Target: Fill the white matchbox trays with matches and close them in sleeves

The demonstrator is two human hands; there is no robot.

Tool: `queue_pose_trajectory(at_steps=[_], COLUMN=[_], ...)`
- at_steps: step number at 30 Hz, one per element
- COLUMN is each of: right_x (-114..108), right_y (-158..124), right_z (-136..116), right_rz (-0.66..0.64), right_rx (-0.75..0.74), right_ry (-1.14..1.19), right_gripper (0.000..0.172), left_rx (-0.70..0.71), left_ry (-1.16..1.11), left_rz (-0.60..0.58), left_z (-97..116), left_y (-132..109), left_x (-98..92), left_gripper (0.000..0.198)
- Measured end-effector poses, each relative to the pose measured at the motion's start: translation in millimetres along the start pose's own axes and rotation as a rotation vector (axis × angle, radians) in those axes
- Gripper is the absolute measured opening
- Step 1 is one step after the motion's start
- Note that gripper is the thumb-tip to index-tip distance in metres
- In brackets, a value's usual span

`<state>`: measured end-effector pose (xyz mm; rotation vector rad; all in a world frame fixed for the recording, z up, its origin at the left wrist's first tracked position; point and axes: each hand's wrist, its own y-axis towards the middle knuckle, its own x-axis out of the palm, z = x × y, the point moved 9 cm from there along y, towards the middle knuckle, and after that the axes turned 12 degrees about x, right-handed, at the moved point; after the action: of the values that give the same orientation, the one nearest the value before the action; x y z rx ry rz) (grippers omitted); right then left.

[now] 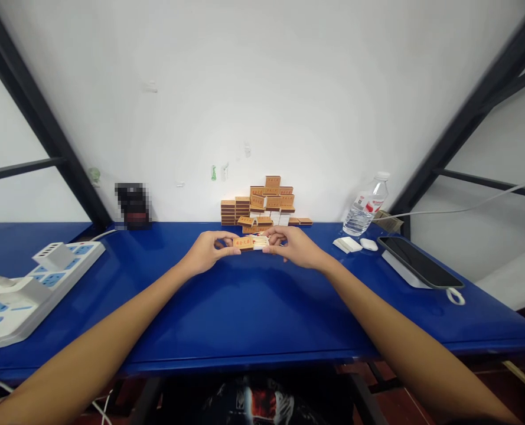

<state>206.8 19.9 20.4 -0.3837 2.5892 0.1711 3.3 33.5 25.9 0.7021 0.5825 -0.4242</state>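
A matchbox (243,243) with an orange printed sleeve is between my hands, its white inner tray (260,242) pulled out to the right and matches showing inside. My left hand (209,251) pinches the sleeve between thumb and fingers. The end of the tray is gripped by my right hand (295,247). Just behind, against the wall, rises a pile of matchboxes (273,202), stacked in columns and leaning at various angles; its lower front is partly hidden by my hands.
To the left lies a white power strip (62,283) with plugs and cables. A blurred dark object (132,206) stands by the wall. On the right are a tilted water bottle (367,205), white cards (347,244), a small white case (369,244) and a phone (419,260). The blue table (244,319) ends near my body.
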Motion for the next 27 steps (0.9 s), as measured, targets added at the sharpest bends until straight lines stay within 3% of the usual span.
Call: queue_pose_trajectory(at_steps=[5,11,20,27], right_x=[5,11,22,42], right_y=[-1,4,3,-5], right_z=[1,14,10,0], right_rz=[-0.04,0.035,0.059,0.118], right_rx=[0.073,0.196,0.148,0.125], right_ry=[0.055,0.125,0.207,0.312], right_gripper=[0.045,0.041,0.045,0.064], left_rx=[0.032,0.043,0.003,0.048], left_ry=[-0.005,0.007,-0.03,-0.074], left_rz=[-0.012,-0.018,0.056,0.141], left_z=[0,1,-1,14], left_y=[0,-2,-5,-8], left_x=[3.0,6.2,7.3,11.7], left_gripper=[0.045,0.047,0.05,0.05])
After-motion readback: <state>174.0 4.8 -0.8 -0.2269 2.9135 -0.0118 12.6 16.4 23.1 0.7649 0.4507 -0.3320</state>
